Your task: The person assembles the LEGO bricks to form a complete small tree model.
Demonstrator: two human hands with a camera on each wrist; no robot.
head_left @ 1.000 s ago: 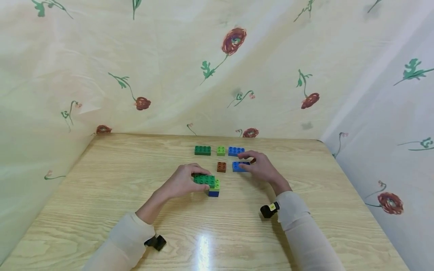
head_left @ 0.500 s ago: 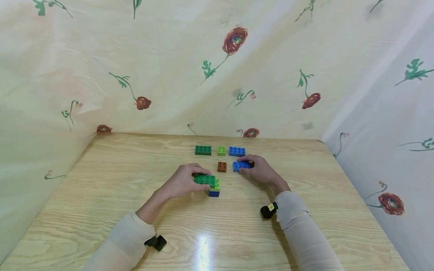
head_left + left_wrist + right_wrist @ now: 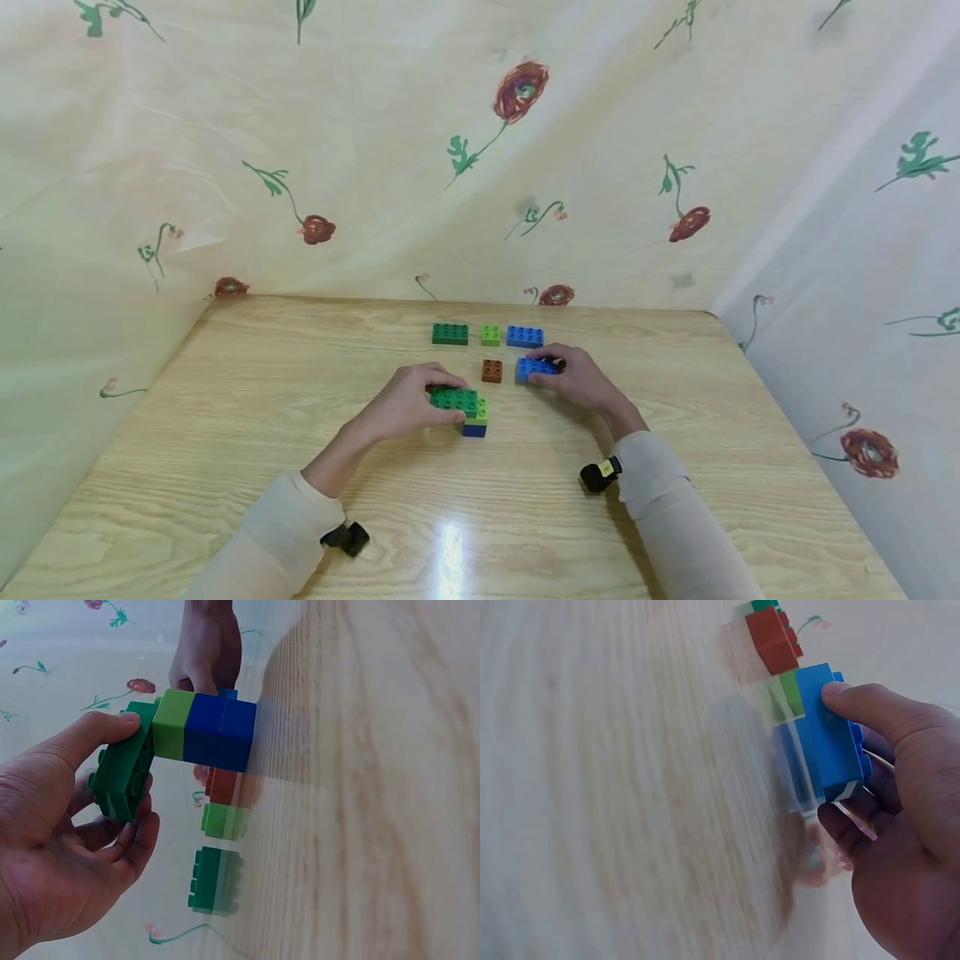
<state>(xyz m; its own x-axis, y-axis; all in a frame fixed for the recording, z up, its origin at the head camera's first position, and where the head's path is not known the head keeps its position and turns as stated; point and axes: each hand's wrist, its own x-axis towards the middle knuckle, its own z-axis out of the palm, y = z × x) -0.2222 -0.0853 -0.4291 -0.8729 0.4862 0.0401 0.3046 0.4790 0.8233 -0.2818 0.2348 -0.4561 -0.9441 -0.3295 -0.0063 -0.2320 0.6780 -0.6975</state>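
Observation:
My left hand (image 3: 401, 402) pinches a dark green toy building brick (image 3: 454, 403) between thumb and fingers. That brick sits on top of a small stack and juts out to the left. Below it, in the left wrist view, come a light green brick (image 3: 172, 724) and dark blue bricks (image 3: 217, 731) that reach down to the table. To the right, my right hand (image 3: 579, 377) grips a blue eight-stud brick (image 3: 829, 727), thumb on the near side and fingers at the far side. Its right end is partly hidden by the hand in the head view.
Behind the stack lies a brown brick (image 3: 492, 371). A row farther back has a dark green brick (image 3: 450, 334), a light green brick (image 3: 491, 335) and another blue brick (image 3: 525, 336). Flower-patterned cloth (image 3: 375, 167) hangs behind the wooden table (image 3: 510, 517).
My right hand's fingers have come down and closed on the near blue brick, over which they were spread a second ago. My left hand and the stack have stayed in place.

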